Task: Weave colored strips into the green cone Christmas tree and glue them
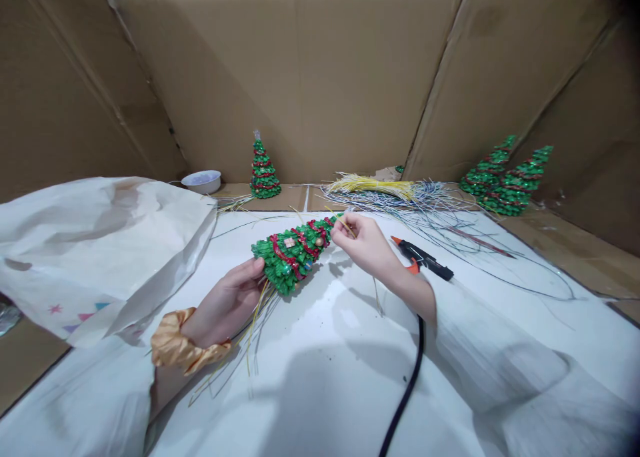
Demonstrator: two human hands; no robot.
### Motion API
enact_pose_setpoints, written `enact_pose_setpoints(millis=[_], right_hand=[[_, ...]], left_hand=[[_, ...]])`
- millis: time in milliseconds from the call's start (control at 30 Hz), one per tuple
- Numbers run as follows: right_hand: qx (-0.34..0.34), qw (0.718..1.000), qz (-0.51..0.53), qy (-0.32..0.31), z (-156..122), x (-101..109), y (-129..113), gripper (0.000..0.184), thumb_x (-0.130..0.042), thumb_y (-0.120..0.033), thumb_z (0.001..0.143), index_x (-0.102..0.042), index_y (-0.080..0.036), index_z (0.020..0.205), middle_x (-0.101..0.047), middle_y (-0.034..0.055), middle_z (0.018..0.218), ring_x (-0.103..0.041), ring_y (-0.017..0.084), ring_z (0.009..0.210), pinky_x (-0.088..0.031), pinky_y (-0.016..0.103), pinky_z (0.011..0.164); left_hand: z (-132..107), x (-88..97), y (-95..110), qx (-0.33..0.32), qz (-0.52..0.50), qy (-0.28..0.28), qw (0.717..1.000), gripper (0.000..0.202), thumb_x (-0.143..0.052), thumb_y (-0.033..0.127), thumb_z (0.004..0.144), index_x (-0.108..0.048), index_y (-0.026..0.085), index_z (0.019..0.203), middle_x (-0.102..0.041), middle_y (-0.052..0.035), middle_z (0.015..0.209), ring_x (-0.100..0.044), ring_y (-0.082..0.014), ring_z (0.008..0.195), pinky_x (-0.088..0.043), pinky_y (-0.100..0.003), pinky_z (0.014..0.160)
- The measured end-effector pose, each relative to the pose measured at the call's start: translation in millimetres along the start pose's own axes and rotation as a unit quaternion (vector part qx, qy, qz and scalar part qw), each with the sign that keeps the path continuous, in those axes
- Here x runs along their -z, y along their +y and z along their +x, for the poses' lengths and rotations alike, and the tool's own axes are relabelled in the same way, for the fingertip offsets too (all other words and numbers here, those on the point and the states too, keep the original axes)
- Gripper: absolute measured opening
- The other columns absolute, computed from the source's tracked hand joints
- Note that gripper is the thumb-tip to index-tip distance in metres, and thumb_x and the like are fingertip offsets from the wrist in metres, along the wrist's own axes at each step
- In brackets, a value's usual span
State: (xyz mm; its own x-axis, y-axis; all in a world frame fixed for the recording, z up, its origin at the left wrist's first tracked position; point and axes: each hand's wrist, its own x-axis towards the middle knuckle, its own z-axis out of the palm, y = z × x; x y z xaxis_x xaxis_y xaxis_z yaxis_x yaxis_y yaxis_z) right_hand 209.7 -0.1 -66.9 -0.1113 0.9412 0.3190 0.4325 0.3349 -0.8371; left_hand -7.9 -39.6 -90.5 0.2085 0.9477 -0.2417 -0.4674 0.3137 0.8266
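A small green Christmas tree (293, 250) with red garland and tiny ornaments lies tilted above the white table, its tip toward the right. My left hand (235, 297), an orange scrunchie (185, 343) on its wrist, is closed around the base, where several yellow and grey wires (257, 323) trail down. At the tip, my right hand (360, 240) pinches a thin yellow wire (347, 227). Its fingertips partly hide the top of the tree.
A glue gun (425, 258) with a black cord lies right of my right hand. Behind are a wire bundle (375, 187), a decorated tree (265, 170), two more trees (520, 180) and a white bowl (201, 181). A white plastic bag (100, 237) fills the left; cardboard walls (300, 77) enclose the back.
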Motion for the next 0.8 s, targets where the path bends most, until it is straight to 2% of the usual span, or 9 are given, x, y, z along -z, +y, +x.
enact_pose_setpoints(millis=[133,233,367,433,533,667,800], right_hand=[[0.016,0.998,0.039,0.045,5,11,-3,0.008,-0.050,-0.024,0.072,-0.046,-0.018,0.069,-0.047,-0.0027,0.066,-0.039,0.009,0.057,-0.032,0.024,0.055],[-0.013,0.994,0.094,0.056,9,23,-9,0.009,-0.052,-0.024,0.071,-0.045,-0.019,0.068,-0.044,-0.0035,0.064,-0.034,0.007,0.051,-0.028,0.022,0.048],[-0.086,0.977,0.191,0.034,12,41,-18,0.016,-0.055,-0.021,0.067,-0.040,-0.021,0.061,-0.033,-0.0067,0.052,-0.022,0.006,0.044,-0.016,0.022,0.040],[-0.092,0.967,0.238,0.025,13,49,-21,0.015,-0.054,-0.018,0.067,-0.040,-0.021,0.060,-0.029,-0.0077,0.049,-0.018,0.006,0.043,-0.012,0.022,0.040],[-0.095,0.955,0.282,0.012,13,58,-24,0.013,-0.051,-0.014,0.069,-0.042,-0.019,0.059,-0.030,-0.0067,0.050,-0.016,0.005,0.043,-0.011,0.022,0.039],[-0.102,0.950,0.296,-0.021,13,68,-27,0.022,-0.054,-0.017,0.073,-0.038,-0.019,0.058,-0.031,-0.0060,0.053,-0.018,0.005,0.044,-0.011,0.021,0.039],[-0.077,0.959,0.263,-0.066,10,71,-32,0.019,-0.058,-0.026,0.077,-0.044,-0.020,0.065,-0.027,-0.0078,0.050,-0.016,0.005,0.042,-0.010,0.021,0.039]], left_hand=[[0,-0.5,0,-0.001,-0.002,0.005,1.000,0.024,-0.060,0.021,0.076,-0.068,0.020,0.099,-0.069,-0.0045,0.100,-0.059,-0.0259,0.103,-0.050,-0.036,0.090],[0,-2.3,1,-0.003,-0.003,0.012,1.000,0.023,-0.060,0.020,0.076,-0.068,0.018,0.097,-0.069,-0.0059,0.099,-0.060,-0.0257,0.102,-0.049,-0.035,0.091],[-1,-5.7,2,0.005,0.000,0.023,1.000,0.021,-0.056,0.019,0.078,-0.069,0.018,0.095,-0.070,-0.0058,0.096,-0.061,-0.0250,0.100,-0.049,-0.035,0.091],[-1,-6.2,3,0.011,-0.001,0.019,1.000,0.022,-0.054,0.020,0.079,-0.069,0.018,0.096,-0.071,-0.0059,0.094,-0.061,-0.0250,0.098,-0.049,-0.036,0.090],[-1,-5.8,3,0.010,-0.006,0.025,1.000,0.022,-0.053,0.018,0.079,-0.068,0.016,0.095,-0.071,-0.0067,0.091,-0.062,-0.0250,0.096,-0.049,-0.038,0.090],[-2,-5.5,4,0.012,-0.018,0.033,0.999,0.018,-0.053,0.017,0.079,-0.069,0.014,0.089,-0.071,-0.0069,0.085,-0.063,-0.0239,0.094,-0.047,-0.038,0.092],[-2,-6.4,4,0.004,-0.029,0.033,0.999,0.015,-0.054,0.017,0.079,-0.068,0.016,0.075,-0.069,-0.0039,0.066,-0.064,-0.0227,0.089,-0.046,-0.036,0.093]])
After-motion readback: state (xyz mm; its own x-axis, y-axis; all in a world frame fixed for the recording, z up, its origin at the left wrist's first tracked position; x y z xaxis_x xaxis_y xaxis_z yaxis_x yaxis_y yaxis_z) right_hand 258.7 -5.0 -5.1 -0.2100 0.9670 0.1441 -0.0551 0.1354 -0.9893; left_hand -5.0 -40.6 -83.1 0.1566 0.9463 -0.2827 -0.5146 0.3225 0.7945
